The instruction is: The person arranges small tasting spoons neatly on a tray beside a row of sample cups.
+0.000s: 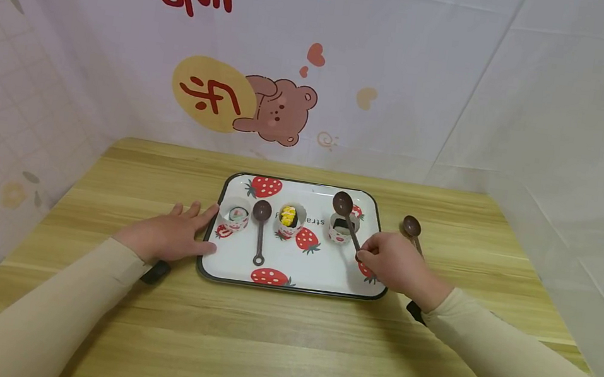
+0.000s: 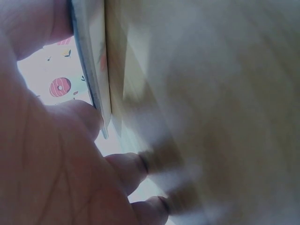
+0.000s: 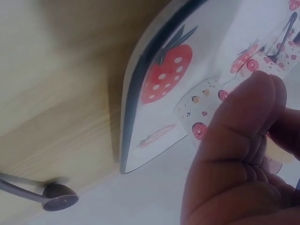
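Pale wood-grain table (image 1: 280,351) stretches before me; in the head view, the right hand (image 1: 398,263) pinches a brown spoon (image 1: 342,205) across the rightmost cup (image 1: 339,238) on a strawberry tray (image 1: 319,273), and the left hand (image 1: 172,234) has fingers apart. Left-wrist view: thumb and forefinger touch the tray's edge. Right-wrist view: fingertips pressed narrowly together.

Three spoons (image 1: 262,211), three cups (image 1: 339,238), one tray (image 1: 319,275)

Head view evenly lit; soft shadows are cast on table (image 1: 257,351) by sleeves (image 1: 519,364). Left wrist: table blurred, glare caught between fingers (image 2: 126,171). Right wrist: slightly hazed, table shadowed beside tray (image 3: 129,98).
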`<action>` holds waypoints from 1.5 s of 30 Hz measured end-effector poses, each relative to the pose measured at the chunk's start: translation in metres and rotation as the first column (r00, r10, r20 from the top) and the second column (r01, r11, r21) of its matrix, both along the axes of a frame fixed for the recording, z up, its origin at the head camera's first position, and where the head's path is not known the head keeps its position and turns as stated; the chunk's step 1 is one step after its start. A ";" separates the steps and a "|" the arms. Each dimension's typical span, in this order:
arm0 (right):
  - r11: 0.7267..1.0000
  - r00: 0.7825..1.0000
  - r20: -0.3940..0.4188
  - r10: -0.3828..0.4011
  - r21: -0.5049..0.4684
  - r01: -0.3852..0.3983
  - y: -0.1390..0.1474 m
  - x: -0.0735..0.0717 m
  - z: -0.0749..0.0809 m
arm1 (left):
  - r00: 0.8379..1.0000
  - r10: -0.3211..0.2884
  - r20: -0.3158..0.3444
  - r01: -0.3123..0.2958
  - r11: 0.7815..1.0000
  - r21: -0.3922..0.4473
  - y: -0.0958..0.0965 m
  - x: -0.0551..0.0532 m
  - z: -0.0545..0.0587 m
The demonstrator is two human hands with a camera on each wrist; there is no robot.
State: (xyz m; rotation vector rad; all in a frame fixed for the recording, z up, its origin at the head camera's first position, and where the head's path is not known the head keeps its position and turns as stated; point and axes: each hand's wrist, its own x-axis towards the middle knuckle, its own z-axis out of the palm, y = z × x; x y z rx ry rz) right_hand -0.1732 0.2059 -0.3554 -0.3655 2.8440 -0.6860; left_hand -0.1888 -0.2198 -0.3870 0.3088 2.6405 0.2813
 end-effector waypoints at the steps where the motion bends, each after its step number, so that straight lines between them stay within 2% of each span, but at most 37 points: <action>1: 1.000 1.000 -0.004 0.003 0.002 -0.003 0.000 0.000 0.000 | 1.000 0.000 0.001 0.000 1.000 0.001 0.000 0.000 0.000; 5: 1.000 1.000 -0.015 0.008 0.006 -0.008 -0.001 0.000 -0.003 | 1.000 -0.002 -0.001 0.002 1.000 0.001 0.000 0.000 0.000; 14: 1.000 0.998 0.059 -0.015 -0.009 0.015 -0.006 0.001 -0.006 | 1.000 0.000 0.000 0.000 1.000 -0.004 0.000 0.000 -0.001; 28: 1.000 0.994 0.104 -0.023 -0.005 0.023 -0.011 0.003 -0.008 | 1.000 -0.001 -0.003 0.001 1.000 -0.006 0.001 0.001 0.000; 45: 1.000 0.994 0.110 -0.021 -0.010 0.022 -0.016 0.003 -0.010 | 1.000 0.006 -0.004 -0.006 1.000 -0.002 0.002 0.000 -0.001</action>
